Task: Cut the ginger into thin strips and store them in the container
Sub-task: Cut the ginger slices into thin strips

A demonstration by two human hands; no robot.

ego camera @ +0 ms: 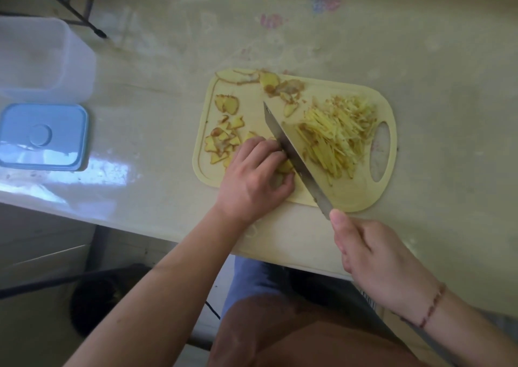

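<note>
Currently mid-cut: left hand (pixel 253 177) sits curled over a small stack of ginger slices (pixel 285 167) on the near-left part of the board (pixel 347 201), fingers (pixel 269 149) bent and pinning the stack, knuckles right against the flat of the knife (pixel 291 153). Right hand (pixel 372 251) is wrapped round the handle off the board's near edge; handle itself is hidden in the grip. Blade runs diagonally, tip far-left, heel near-right, so its long axis crosses the stack, which lies just left of the edge. Key relation: uncut ginger is on the left-hand side of the blade, finished strips (pixel 336 139) piled on the right side toward the board's handle hole. More slices (pixel 222 142) wait further left, peel scraps (pixel 280 86) at the far edge. My read: next stroke needs the left fingers to creep leftward as the blade follows. Container (pixel 36 58) and blue lid (pixel 42 136) sit well apart on the tabletop (pixel 168 86) to the left; left hand is nearer them.
</note>
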